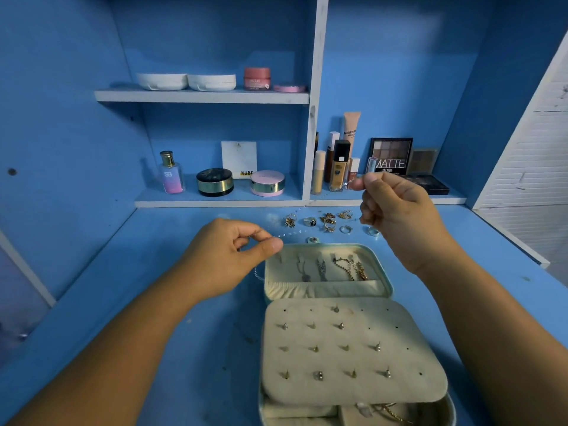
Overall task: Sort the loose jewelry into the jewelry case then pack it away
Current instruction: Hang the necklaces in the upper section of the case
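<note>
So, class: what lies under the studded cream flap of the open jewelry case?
Below the flap, cream compartments and a gold chain peek out at the near edge. The flap covers everything else.

case lining (353,336): cream cloth, matt, soft nap
studs (341,326): metal, shiny
rings (309,222): gold and silver metal, glossy
chain (290,233): fine metal, silvery, glinting
desk (184,333): blue painted board, matt, scuffed

Fine chain (290,234) from left hand (227,256) to right hand (396,207)
</note>
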Demonstrator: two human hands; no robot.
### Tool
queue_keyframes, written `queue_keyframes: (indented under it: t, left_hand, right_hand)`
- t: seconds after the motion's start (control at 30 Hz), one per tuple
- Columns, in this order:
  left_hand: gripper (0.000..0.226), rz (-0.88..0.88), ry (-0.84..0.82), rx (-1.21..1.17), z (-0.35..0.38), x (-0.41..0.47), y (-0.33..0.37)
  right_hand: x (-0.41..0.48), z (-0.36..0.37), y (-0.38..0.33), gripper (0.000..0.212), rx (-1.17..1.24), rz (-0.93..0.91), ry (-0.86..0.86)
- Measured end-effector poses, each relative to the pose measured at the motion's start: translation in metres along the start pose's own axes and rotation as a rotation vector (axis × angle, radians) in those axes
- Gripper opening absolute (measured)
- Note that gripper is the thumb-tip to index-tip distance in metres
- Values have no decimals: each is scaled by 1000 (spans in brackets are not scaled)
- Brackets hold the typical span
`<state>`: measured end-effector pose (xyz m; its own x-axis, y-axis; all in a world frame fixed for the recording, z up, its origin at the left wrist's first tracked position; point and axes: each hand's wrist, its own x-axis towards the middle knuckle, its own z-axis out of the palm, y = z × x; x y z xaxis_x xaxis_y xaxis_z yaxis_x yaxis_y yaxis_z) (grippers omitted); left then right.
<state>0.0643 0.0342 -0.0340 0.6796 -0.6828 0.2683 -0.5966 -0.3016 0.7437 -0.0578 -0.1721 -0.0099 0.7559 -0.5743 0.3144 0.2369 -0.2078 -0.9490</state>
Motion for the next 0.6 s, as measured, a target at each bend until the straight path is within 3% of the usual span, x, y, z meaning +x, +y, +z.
queue_keyframes:
  t: [0.23, 0.37, 0.43, 0.6]
  left_hand:
    - [28, -68, 24, -244, 1, 3, 2]
    - [29, -17, 23, -366, 5, 1, 9]
    - [26, 42, 43, -268, 8, -2, 13]
    - [23, 276, 43, 18, 10, -6, 9]
  right_hand:
    - [-3, 3, 5, 20, -246, 193, -30]
    - [-9, 11, 9, 12, -566, 160, -72]
    - [-13, 15, 7, 13, -648, 99, -141]
    - [-23, 28, 8, 37, -695, -130, -464]
